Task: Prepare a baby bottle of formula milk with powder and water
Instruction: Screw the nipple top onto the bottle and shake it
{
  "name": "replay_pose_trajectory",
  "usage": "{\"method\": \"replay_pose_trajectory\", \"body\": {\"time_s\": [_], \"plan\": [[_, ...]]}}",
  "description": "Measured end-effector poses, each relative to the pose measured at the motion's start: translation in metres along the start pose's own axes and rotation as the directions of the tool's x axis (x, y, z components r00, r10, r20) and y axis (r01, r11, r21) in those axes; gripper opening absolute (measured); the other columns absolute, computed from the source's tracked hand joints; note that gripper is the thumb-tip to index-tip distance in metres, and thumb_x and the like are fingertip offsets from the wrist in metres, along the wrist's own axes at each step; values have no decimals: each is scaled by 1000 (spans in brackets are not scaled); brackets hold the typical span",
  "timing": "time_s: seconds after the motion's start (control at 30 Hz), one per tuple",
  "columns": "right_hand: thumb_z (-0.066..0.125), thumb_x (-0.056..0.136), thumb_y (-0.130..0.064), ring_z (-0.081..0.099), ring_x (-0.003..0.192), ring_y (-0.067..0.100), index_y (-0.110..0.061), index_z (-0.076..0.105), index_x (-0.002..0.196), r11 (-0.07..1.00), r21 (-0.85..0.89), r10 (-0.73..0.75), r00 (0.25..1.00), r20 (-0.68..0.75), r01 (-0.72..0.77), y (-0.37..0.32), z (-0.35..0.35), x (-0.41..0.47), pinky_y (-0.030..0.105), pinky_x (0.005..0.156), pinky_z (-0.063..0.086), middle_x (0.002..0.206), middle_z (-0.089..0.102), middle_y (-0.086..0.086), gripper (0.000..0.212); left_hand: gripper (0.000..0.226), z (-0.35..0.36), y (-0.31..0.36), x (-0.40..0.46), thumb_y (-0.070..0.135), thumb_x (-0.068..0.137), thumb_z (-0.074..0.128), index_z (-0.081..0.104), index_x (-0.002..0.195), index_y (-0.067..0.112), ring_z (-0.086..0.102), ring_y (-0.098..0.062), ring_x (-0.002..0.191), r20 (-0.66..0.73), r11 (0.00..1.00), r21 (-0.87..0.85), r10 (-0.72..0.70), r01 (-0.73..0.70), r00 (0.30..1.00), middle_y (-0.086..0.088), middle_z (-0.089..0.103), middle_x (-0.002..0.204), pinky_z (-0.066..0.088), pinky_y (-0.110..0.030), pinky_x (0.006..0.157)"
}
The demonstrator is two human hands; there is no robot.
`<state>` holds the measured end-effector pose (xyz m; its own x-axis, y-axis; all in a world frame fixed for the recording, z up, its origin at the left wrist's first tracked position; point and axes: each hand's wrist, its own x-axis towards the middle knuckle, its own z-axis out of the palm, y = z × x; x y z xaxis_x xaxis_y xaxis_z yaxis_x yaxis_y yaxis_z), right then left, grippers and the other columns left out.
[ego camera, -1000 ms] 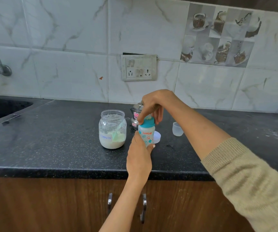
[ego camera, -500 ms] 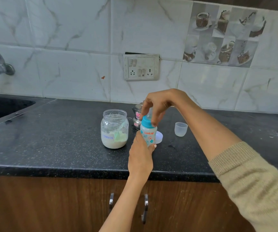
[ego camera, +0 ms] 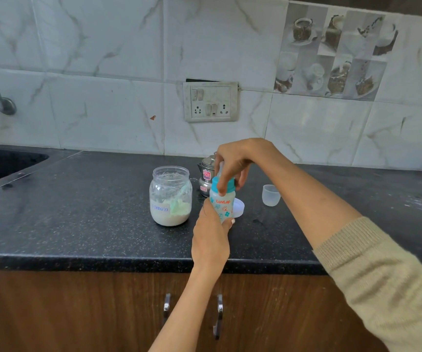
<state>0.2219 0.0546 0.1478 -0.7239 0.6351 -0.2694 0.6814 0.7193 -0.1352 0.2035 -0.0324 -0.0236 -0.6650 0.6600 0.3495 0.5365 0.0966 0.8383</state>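
Left hand grips the baby bottle upright on the tabletop, the open formula jar just left; a twisting elbow could topple it. Right hand pinches the teal collar, seemingly screwing—cross-threading would leak.

"LuvLap" in red on baby bottle; "Formula" handwritten in blue on powder jar; steel pot stickers illegible
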Motion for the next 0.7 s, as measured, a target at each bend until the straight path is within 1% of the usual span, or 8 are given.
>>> {"method": "replay_pose_trajectory", "body": {"time_s": [0.1,0.2,0.27,0.33,0.43,0.6,0.7], "plan": [[84,65,-35,74,69,22,-1,69,96,999,43,-14,998,-58,16,8,5,0,34,71,61,89,75,14,47,54,0,0,0,25,90,60,34,137,21,48,-19,123,-3,1000,6,4,-4,1000,2,51,132,44,-35,92],[80,65,-44,73,64,22,-2,70,87,1000,27,3,989,-146,1,11,15,1,36,68,61,73,74,14,49,54,1,0,-1,26,90,60,34,137,21,48,-19,123,-6,1000,6,-5,5,1000,2,51,132,44,-35,92],[78,64,-47,73,60,21,-2,68,84,1000,11,18,978,-210,-16,10,20,3,36,66,61,70,73,13,49,54,1,1,0,25,90,60,34,137,20,48,-20,124,-6,1000,11,-11,11,1000,1,51,133,44,-36,93],[79,65,-46,72,60,22,0,67,86,1000,15,17,974,-226,-14,9,20,4,35,64,61,74,73,14,51,55,0,1,1,24,90,60,33,138,20,48,-20,124,2,1000,17,-17,17,1000,1,50,133,44,-36,94],[82,64,-45,73,63,21,0,68,92,998,59,-5,986,-168,15,11,15,3,34,65,61,83,74,15,55,56,-1,-1,2,24,90,60,33,138,19,48,-20,125,16,1000,18,-18,17,1000,0,51,134,44,-37,96],[83,64,-44,74,69,22,1,68,96,996,84,-20,991,-132,31,12,13,3,35,68,61,87,74,15,57,55,-1,-1,2,23,90,61,34,138,18,48,-21,124,25,1000,15,-3,2,1000,-1,51,133,43,-36,95],[81,68,-40,73,83,21,-6,65,108,992,119,-26,999,-30,29,20,7,-2,34,78,59,102,72,10,56,54,-2,-2,2,23,89,61,35,136,19,49,-20,123,32,1000,4,2,-2,999,0,52,132,44,-36,94]]}}
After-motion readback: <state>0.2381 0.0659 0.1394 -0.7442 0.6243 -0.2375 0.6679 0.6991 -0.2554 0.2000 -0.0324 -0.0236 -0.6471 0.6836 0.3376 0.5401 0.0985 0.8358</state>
